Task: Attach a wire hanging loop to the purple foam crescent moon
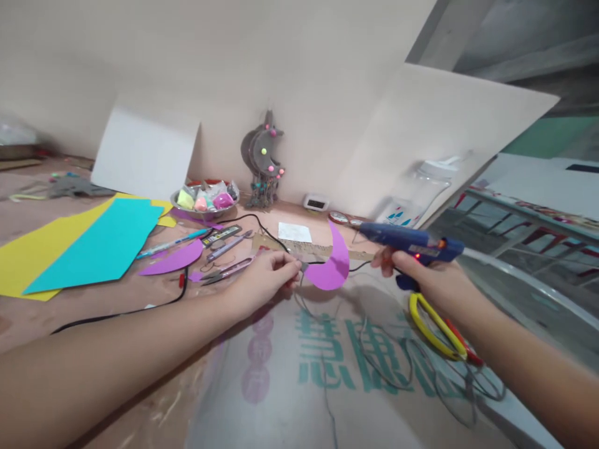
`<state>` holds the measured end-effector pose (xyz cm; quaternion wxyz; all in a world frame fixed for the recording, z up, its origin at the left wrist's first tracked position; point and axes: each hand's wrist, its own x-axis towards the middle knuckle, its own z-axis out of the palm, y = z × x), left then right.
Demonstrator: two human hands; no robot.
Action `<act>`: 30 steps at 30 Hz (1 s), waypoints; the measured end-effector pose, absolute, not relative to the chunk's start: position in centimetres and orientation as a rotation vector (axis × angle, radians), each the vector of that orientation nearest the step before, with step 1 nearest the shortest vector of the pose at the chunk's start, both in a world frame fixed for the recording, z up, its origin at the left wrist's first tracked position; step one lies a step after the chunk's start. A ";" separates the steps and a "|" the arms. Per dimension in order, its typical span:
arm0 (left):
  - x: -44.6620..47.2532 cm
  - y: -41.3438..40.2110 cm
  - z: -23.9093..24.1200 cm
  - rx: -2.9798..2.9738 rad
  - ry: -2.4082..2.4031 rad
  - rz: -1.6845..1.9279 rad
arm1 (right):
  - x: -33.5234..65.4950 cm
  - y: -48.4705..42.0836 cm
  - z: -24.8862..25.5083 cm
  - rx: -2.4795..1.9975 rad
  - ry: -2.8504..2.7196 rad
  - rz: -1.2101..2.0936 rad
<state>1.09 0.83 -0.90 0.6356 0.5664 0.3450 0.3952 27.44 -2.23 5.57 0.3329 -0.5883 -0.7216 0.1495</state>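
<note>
Between the fingertips of my left hand [276, 274] is one tip of a purple paper crescent [334, 265], held up above the work surface. A bit of grey yarn [322, 368] shows at that tip and trails down over the printed sheet. My right hand [425, 274] is wrapped round the handle of a blue glue gun [397, 237], whose small red light is on. The gun's nozzle points left, apart from the crescent's upper end. Below the right hand lie scissors with yellow handles [437, 327]; their blades are hidden.
Yellow and turquoise sheets [98, 249] lie at left, with pens, a cutter and small scissors [229, 269] beside them. A bowl [206, 209] of coloured clay packets and a grey moon ornament [262, 156] stand behind. A clear bottle [428, 187] stands back right. A black cord [121, 313] crosses the table.
</note>
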 end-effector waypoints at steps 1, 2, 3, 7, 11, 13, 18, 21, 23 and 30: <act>1.1 0.8 -0.9 1.307 0.803 0.901 | 27.0 -3.2 5.1 -1.527 -1.865 0.469; 1.1 0.8 -0.9 1.319 0.820 0.901 | 26.6 -4.0 4.5 -1.536 -1.849 0.516; 1.0 0.8 -0.9 1.334 0.838 0.901 | 26.1 -4.6 4.0 -1.543 -1.859 0.581; 1.0 0.7 -0.8 1.434 0.889 0.890 | 24.5 -5.9 2.5 -1.459 -1.941 0.670; 0.9 0.4 -0.5 1.518 0.940 0.879 | 23.9 -5.7 2.3 -1.399 -2.041 0.620; 0.8 0.2 -0.2 1.556 0.973 0.870 | 23.8 -5.6 2.3 -1.406 -2.059 0.614; 0.9 0.1 0.0 1.617 0.969 0.869 | 23.9 -5.7 2.0 -1.460 -2.057 0.600; 1.0 0.1 -0.1 1.613 0.951 0.876 | 24.0 -5.9 1.8 -1.474 -2.034 0.624; 1.0 0.1 -0.1 1.593 0.961 0.862 | 24.0 -5.9 1.7 -1.516 -2.032 0.618; 0.9 0.2 -0.5 1.577 0.940 0.880 | 24.0 -5.7 1.4 -1.557 -2.022 0.593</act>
